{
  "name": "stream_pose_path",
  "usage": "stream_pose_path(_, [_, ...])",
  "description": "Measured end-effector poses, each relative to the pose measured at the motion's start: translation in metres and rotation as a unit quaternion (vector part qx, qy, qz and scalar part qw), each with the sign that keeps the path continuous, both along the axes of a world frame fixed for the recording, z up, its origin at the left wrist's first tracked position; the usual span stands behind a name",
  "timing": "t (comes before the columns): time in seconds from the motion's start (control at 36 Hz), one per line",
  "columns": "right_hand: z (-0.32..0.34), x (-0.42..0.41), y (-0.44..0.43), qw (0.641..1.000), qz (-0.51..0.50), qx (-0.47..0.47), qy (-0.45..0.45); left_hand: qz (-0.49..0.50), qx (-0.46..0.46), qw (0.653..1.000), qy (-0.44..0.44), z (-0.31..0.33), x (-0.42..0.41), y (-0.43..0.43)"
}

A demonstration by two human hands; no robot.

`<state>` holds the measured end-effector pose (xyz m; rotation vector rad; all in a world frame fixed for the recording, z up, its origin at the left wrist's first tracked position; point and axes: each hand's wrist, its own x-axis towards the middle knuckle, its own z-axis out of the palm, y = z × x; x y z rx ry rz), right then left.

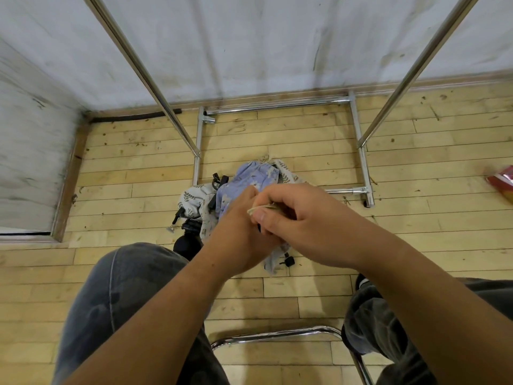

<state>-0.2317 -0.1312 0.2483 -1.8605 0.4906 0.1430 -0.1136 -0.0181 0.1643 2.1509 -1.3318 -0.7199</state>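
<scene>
My right hand [294,218] is curled, its thumb and fingers pinching a small pale bundle [262,209] that looks like banded strands. My left hand [238,240] sits just under and left of it, fingers hidden behind the right hand, so its hold is unclear. Both hands hover above a heap of clothes on the floor: a light blue flowered garment [249,179] over a white leaf-print cloth [193,197]. Black clips or hangers [219,180] poke out of the heap.
A chrome clothes rack stands ahead, its base frame [361,159] on the wooden floor and two slanted poles [144,76] rising toward me. A chrome chair rail [274,333] lies between my knees. A red packet [502,182] is at the right edge. Walls close the far side and left.
</scene>
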Motion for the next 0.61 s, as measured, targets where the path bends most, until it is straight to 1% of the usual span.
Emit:
stream_pose_path(0.03, [0.0, 0.0, 0.001, 1.0, 0.002, 0.006, -0.001, -0.01, 0.008, 1.0, -0.004, 0.0, 0.001, 0.001])
stream_pose_path(0.08, [-0.002, 0.001, 0.002, 1.0, 0.003, 0.011, -0.002, -0.052, 0.025, 0.997, -0.057, 0.011, 0.004, 0.0])
stream_pose_path(0.11, [-0.002, 0.001, 0.003, 1.0, 0.004, 0.011, -0.001, -0.045, 0.036, 0.996, -0.071, 0.015, 0.005, 0.001])
stream_pose_path(0.17, [-0.002, 0.001, 0.003, 1.0, 0.004, 0.009, 0.003, -0.006, 0.055, 0.996, -0.064, 0.017, 0.008, -0.006])
stream_pose_path(0.25, [-0.003, 0.003, 0.002, 1.0, -0.002, -0.005, 0.022, -0.004, 0.102, 0.992, -0.075, 0.013, 0.009, -0.011])
stream_pose_path(0.33, [-0.004, 0.003, -0.002, 0.998, 0.001, -0.042, 0.046, 0.015, 0.07, 0.997, -0.018, 0.023, 0.004, -0.007])
stream_pose_path(0.36, [-0.004, 0.003, -0.002, 0.997, -0.004, -0.052, 0.048, 0.019, 0.069, 0.997, -0.012, 0.025, 0.001, -0.006])
stream_pose_path(0.39, [-0.005, 0.003, -0.003, 0.997, -0.013, -0.056, 0.049, 0.026, 0.086, 0.996, -0.015, 0.025, -0.001, -0.005])
stream_pose_path(0.47, [-0.005, 0.002, -0.001, 0.997, -0.034, -0.059, 0.037, 0.038, 0.087, 0.995, -0.016, 0.027, -0.005, -0.011])
stream_pose_path(0.5, [-0.004, 0.002, 0.0, 0.997, -0.033, -0.059, 0.033, 0.037, 0.096, 0.995, -0.006, 0.026, -0.005, -0.01])
stream_pose_path(0.56, [-0.002, 0.003, 0.002, 0.998, -0.032, -0.053, 0.027, 0.017, 0.082, 0.996, -0.01, 0.022, -0.006, -0.011])
stream_pose_path(0.61, [-0.001, 0.003, 0.004, 0.997, -0.038, -0.053, 0.029, 0.016, 0.09, 0.995, 0.041, 0.016, -0.008, -0.011])
